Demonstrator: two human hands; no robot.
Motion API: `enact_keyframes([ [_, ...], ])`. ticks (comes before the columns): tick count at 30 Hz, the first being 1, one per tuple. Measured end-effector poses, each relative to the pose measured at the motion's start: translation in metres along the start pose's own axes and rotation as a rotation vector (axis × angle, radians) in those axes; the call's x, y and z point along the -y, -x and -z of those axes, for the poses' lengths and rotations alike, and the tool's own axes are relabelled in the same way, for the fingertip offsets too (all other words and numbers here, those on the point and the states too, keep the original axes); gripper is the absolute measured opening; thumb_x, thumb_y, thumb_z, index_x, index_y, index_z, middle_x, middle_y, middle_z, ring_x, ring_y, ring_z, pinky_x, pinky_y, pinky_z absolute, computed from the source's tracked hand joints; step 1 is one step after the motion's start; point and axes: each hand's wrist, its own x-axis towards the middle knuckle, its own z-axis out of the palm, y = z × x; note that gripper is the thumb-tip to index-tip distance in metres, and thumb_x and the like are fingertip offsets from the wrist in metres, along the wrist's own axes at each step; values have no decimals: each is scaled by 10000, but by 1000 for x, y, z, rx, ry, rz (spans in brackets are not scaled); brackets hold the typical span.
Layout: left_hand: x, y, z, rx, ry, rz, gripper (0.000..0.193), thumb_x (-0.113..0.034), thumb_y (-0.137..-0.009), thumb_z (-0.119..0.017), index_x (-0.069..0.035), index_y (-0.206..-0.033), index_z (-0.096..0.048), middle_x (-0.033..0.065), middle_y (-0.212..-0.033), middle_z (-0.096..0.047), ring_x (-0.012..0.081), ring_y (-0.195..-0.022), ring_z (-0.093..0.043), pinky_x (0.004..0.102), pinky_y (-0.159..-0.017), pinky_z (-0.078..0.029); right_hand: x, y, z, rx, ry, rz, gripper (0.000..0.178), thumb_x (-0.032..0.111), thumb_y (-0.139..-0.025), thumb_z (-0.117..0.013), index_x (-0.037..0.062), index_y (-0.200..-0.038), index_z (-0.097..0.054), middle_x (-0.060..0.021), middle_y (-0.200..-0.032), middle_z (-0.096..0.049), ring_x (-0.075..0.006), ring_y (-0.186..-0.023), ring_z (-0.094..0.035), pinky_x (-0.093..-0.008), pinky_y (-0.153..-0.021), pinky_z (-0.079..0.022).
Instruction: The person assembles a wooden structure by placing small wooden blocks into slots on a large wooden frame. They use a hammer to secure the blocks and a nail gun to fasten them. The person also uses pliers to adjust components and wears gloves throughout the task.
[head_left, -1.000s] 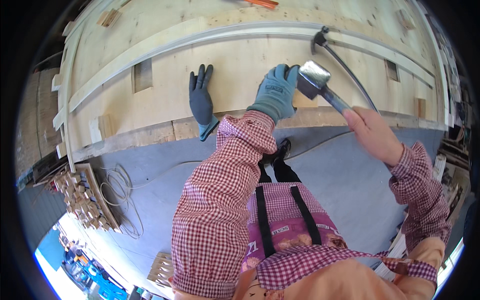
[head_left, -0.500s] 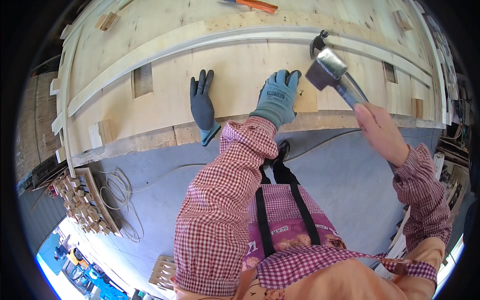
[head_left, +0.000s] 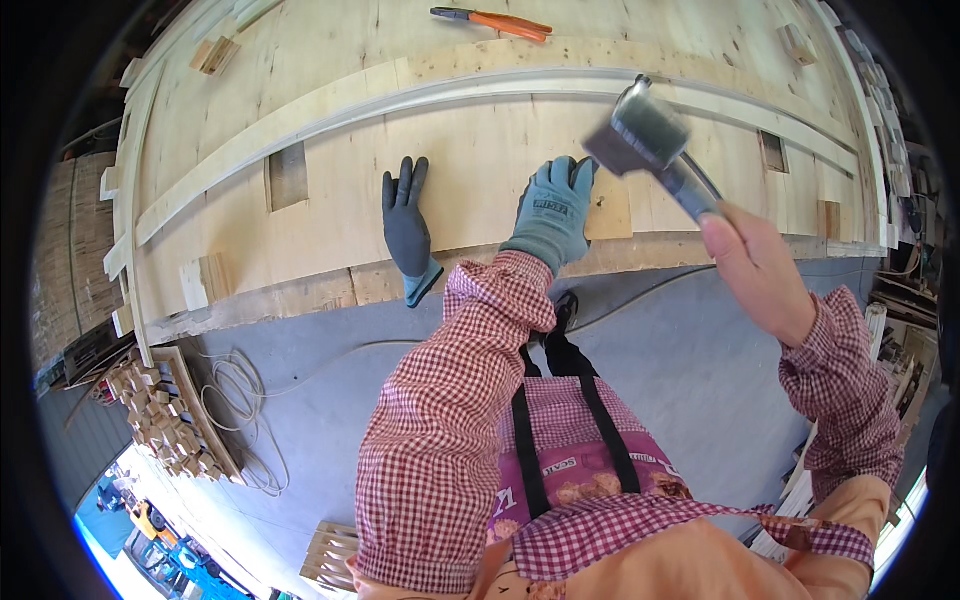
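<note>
My bare right hand point(head_left: 760, 265) is closed round the handle of a hammer point(head_left: 645, 128). Its metal head is blurred and raised over the plywood panel point(head_left: 470, 140). My left hand point(head_left: 552, 210), in a blue and grey work glove, rests on the panel with its fingers curled; what lies under them is hidden. Just right of these fingers, a nail point(head_left: 601, 203) sticks up from a paler plywood piece point(head_left: 612, 215). To the left lies a loose matching glove point(head_left: 406, 225). A second, dark hammer is almost wholly hidden behind the raised one.
Orange-handled pliers point(head_left: 500, 22) lie on the panel's far part. A long pale batten point(head_left: 370, 100) crosses the panel, with small wood blocks point(head_left: 205, 280) near its edges. On the floor, at left, are a coiled hose point(head_left: 235, 390) and a pallet of wood blocks point(head_left: 165, 415).
The raised hammer has shifted slightly left and now covers the dark hammer behind it. My left hand stays beside the nail. The view has tilted, bringing the pliers fully into sight.
</note>
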Motion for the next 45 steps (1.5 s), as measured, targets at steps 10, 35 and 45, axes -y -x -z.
enact_keyframes([
  [10,-8,-4,-9,2,38,-22,865,-186,-570,-728,-81,-1325,-320,178,-1208,-389,346,-1115,-415,414,-968,-371,-55,5,-18,5,76,-184,465,376,-945,-426,-52,-795,-531,-136,-586,-466,-232,-554,-443,-378,-547,-379],
  [35,-7,1,-6,-32,50,-25,824,-162,-581,-701,-67,-1316,-341,175,-1189,-409,333,-1138,-407,403,-987,-346,-65,-3,-30,25,116,-176,471,397,-939,-417,-40,-808,-531,-215,-639,-520,-374,-591,-519,-460,-588,-394],
  [45,-3,-1,-8,44,-11,9,752,-137,-603,-660,-56,-1291,-368,170,-1186,-406,327,-1100,-418,391,-980,-346,-74,-4,-56,-121,117,48,389,324,-937,-471,-25,-763,-473,-135,-547,-397,-238,-502,-369,-337,-498,-358],
])
